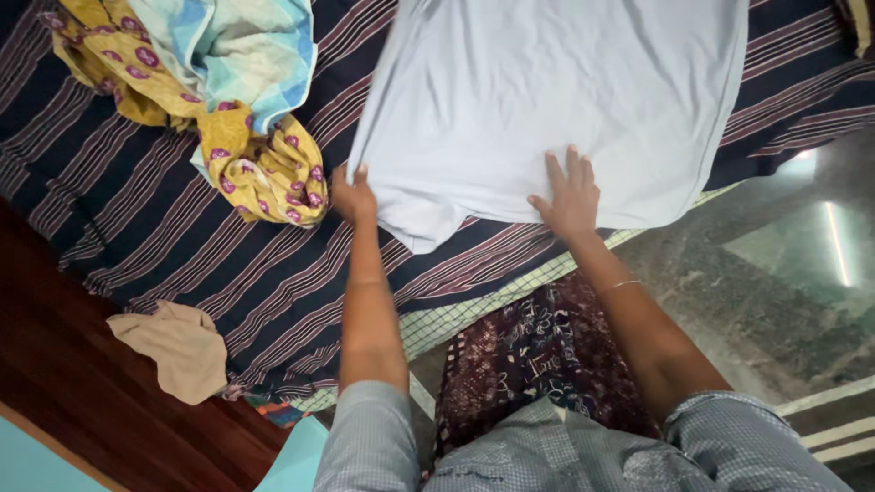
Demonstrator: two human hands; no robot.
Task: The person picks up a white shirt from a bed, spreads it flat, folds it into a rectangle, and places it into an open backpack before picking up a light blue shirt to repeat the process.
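Observation:
A pale grey-blue cloth [556, 100] lies spread on a bed covered by a dark striped sheet [228, 273]. My left hand [354, 194] pinches the cloth's near left edge, fingers closed on the fabric. At the cloth's near edge my right hand [570, 196] presses flat on it, fingers apart. Both arms reach out from checked grey sleeves.
A crumpled yellow patterned cloth with a light blue checked cloth [219, 82] lies at the upper left. On the wooden bed edge at the lower left sits a beige rag [178, 346]. A grey stone floor [775, 292] shows at right.

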